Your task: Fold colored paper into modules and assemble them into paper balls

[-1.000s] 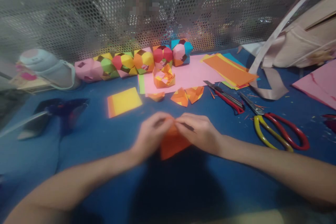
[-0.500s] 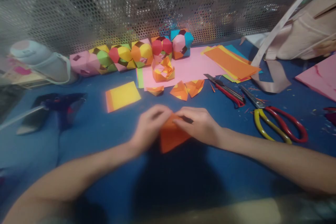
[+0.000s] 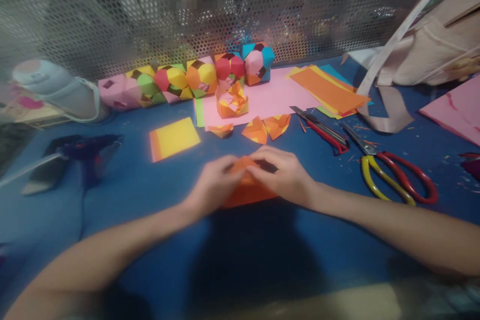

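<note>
An orange sheet of paper [image 3: 250, 191] is pinched between both hands above the blue table. My left hand [image 3: 214, 183] grips its left side, thumb near the top middle. My right hand [image 3: 287, 175] closes on the right side, and the two thumbs almost meet. The fingers hide part of the paper's upper edge. Just beyond the hands lie small folded orange-yellow paper pieces [image 3: 255, 130] and a partly assembled orange paper unit [image 3: 233, 102]. A stack of yellow and orange paper squares [image 3: 175, 139] rests to the left.
Colourful paper balls [image 3: 202, 77] line a perforated metal screen [image 3: 142, 20]. Scissors [image 3: 375, 155] and a red utility knife [image 3: 325, 132] lie right, near orange strips [image 3: 330, 89] and a pink sheet [image 3: 275, 92]. A glue gun [image 3: 88, 155] and white bottle [image 3: 60, 91] stand left.
The orange paper has turned in my hands; its lower edge now runs nearly level instead of ending in a low corner at left. The hands stay close together.
</note>
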### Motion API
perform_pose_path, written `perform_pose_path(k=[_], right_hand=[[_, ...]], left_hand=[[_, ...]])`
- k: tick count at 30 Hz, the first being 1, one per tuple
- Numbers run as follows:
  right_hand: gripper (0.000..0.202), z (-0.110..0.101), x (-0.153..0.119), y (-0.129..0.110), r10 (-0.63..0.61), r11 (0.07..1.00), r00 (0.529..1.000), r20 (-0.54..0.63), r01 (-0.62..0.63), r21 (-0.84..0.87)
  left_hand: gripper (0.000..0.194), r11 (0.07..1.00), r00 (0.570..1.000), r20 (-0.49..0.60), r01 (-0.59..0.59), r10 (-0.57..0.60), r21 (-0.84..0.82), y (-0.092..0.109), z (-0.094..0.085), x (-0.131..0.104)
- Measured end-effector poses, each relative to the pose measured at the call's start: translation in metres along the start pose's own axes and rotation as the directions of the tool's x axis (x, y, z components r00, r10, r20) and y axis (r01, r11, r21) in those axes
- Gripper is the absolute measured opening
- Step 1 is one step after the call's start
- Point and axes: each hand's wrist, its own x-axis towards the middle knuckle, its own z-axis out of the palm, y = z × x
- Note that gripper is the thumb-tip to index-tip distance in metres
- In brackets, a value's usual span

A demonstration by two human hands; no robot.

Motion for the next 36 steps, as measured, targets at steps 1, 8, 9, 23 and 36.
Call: perform_pose_path(k=[1,8,9,23,36], right_hand=[[0.01,0.0,0.0001,-0.0003,-0.008,1.0,1.0,-0.006,0.008,0.005],[0.013,-0.0001,0.0001,-0.0005,-0.126,0.991,0.992,-0.026,0.127,0.032],[0.011,0.0002,-0.0001,-0.0001,-0.147,0.988,0.989,-0.034,0.148,0.039],[0.007,0.0006,-0.0005,-0.0028,0.102,0.99,0.995,0.005,-0.102,0.099],[0.016,-0.0045,0.0029,-0.004,0.34,0.92,0.932,0.127,-0.358,0.16]], left_hand=[[0.015,1.0,1.0,0.002,0.001,-0.001,0.009,0.001,-0.0001,0.0],[0.013,0.999,0.999,0.003,-0.048,0.048,-0.025,-0.0006,-0.0004,0.0],[0.012,0.998,0.999,-0.001,-0.05,0.05,-0.025,-0.0008,-0.0002,0.0002],[0.013,0.998,0.999,-0.018,0.026,-0.027,-0.062,0.0013,0.0026,-0.0017],[0.019,0.996,0.998,-0.069,-0.006,0.0,-0.091,-0.0045,0.0019,-0.0011]])
